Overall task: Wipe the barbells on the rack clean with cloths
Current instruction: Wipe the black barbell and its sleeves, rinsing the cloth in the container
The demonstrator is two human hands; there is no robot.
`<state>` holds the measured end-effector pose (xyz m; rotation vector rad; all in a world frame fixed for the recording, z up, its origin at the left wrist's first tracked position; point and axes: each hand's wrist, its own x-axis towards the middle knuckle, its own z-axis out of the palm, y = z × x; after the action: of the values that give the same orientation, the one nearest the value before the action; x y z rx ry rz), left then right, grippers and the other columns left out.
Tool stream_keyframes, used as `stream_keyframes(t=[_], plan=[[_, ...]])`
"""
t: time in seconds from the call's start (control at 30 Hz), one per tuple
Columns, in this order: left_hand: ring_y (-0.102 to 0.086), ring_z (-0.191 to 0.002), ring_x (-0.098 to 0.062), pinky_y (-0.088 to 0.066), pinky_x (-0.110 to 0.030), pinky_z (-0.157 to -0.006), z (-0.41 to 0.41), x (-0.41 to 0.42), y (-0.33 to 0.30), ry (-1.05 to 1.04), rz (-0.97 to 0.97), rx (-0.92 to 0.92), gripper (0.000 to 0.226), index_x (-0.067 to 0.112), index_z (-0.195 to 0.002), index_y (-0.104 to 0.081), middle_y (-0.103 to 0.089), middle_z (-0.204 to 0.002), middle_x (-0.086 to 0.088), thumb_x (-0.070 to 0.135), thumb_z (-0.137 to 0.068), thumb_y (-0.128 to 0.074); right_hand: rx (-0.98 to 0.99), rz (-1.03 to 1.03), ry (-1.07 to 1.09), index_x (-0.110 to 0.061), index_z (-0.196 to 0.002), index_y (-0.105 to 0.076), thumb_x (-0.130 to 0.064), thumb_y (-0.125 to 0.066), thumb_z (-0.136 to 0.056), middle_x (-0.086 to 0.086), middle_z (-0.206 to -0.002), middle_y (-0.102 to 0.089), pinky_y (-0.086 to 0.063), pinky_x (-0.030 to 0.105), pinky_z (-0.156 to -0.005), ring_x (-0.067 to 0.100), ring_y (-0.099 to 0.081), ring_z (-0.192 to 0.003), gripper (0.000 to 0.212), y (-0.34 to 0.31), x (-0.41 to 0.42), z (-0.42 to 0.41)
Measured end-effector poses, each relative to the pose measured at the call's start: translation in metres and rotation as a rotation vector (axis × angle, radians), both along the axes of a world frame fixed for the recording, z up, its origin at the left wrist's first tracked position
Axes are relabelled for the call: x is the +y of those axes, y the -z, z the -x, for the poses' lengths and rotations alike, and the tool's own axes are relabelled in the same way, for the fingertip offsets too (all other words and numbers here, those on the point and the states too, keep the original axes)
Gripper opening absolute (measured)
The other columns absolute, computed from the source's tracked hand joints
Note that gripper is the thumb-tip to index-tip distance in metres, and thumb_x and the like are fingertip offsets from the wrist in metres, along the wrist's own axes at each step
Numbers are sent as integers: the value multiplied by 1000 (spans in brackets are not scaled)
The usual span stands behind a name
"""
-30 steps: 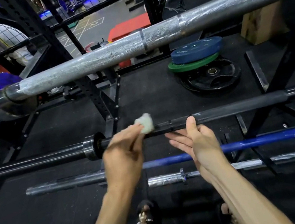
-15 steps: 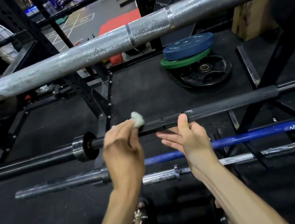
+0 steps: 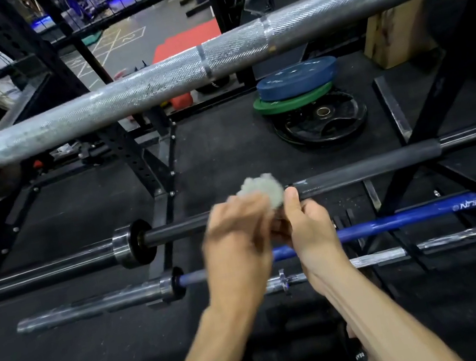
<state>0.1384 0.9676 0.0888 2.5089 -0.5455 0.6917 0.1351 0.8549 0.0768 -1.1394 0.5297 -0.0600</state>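
Observation:
A black barbell (image 3: 365, 169) lies across the rack at waist height. My left hand (image 3: 237, 237), blurred by motion, holds a small pale cloth (image 3: 262, 190) against this bar near its middle. My right hand (image 3: 308, 225) sits right beside it, thumb up over the bar and fingers under it, touching the left hand. A thick silver knurled barbell (image 3: 168, 79) runs diagonally above. Lower down lie a blue barbell (image 3: 396, 220) and a thin chrome bar (image 3: 383, 256).
Black rack uprights (image 3: 145, 165) and braces stand behind and to the right. A stack of blue, green and black weight plates (image 3: 312, 103) lies on the black rubber floor behind the bars. A wooden box (image 3: 395, 34) stands at the far right. My feet show below.
My left hand has slid the cloth to the right along the black bar until it meets my right hand. My right hand has closed from an open palm around the bar.

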Motion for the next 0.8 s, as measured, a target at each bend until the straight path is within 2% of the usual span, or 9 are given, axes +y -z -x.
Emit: stream_keyframes(t=[0.07, 0.17, 0.27, 0.33, 0.4, 0.5, 0.6, 0.7, 0.8], plan=[[-64, -100, -18, -55, -32, -88, -1, -3, 0, 96, 28, -11, 18, 17, -110, -77, -74, -113, 6, 13, -94, -71, -8, -39, 0, -6, -97, -66, -42, -45, -107, 5, -87, -79, -60, 40, -83, 19, -77, -82, 43, -1, -2, 0], [-66, -112, -16, -54, -30, -97, -8, 20, -1, 98, 11, 9, 21, 19, -114, -78, -73, -120, 9, 16, -95, -72, -32, -131, -88, -1, -110, -65, -39, -39, -108, 11, -97, -79, -63, 31, -75, 23, -77, -88, 46, -5, -12, 3], [-65, -112, -10, -44, -16, -101, -8, 31, -7, -53, 36, 34, 21, 21, -114, -78, -73, -120, 11, 19, -95, -69, -30, -208, -93, -2, -114, -62, -50, -33, -106, 18, -106, -76, -62, 40, -80, 30, -76, -94, 57, -6, -34, 6], [-63, -114, -10, -44, -19, -102, -5, 21, -6, -134, 79, 79, 21, 21, -114, -78, -73, -119, 11, 19, -96, -68, -20, -317, -6, -5, -121, -57, -56, -33, -103, 20, -114, -70, -61, 47, -81, 35, -75, -95, 59, -8, -56, 8], [-62, -117, -11, -43, -25, -106, -6, 5, -4, -154, 130, 120, 21, 21, -115, -77, -73, -119, 11, 21, -97, -66, -45, -375, 95, -9, -129, -54, -56, -35, -103, 20, -121, -67, -62, 46, -74, 39, -75, -95, 57, -8, -71, 8], [-61, -112, -13, -40, -21, -102, -10, -32, -4, -88, 142, 122, 19, 23, -112, -77, -74, -116, 10, 22, -98, -63, -66, -352, 172, -6, -133, -52, -53, -37, -105, 22, -126, -65, -63, 43, -67, 40, -75, -91, 57, -8, -71, 7], [-60, -102, -13, -39, -18, -88, -12, -68, -7, 3, 75, 119, 19, 26, -106, -74, -72, -108, 12, 26, -97, -57, -71, -322, 256, -7, -127, -54, -50, -38, -107, 20, -120, -68, -62, 37, -62, 35, -76, -85, 49, -10, -64, 4], [-62, -97, -13, -42, -22, -89, -23, -54, -12, 87, -30, 77, 23, 26, -104, -74, -73, -105, 12, 31, -98, -53, -81, -300, 298, -13, -112, -57, -47, -37, -108, 12, -104, -73, -62, 36, -60, 32, -76, -79, 39, -10, -65, 2], [-65, -91, -19, -42, -24, -83, -31, -23, -12, -25, -44, 8, 21, 20, -101, -76, -74, -100, 7, 27, -97, -57, -92, -303, 268, -16, -114, -55, -48, -37, -107, 1, -83, -78, -63, 37, -62, 31, -77, -80, 38, -9, -66, 0]])
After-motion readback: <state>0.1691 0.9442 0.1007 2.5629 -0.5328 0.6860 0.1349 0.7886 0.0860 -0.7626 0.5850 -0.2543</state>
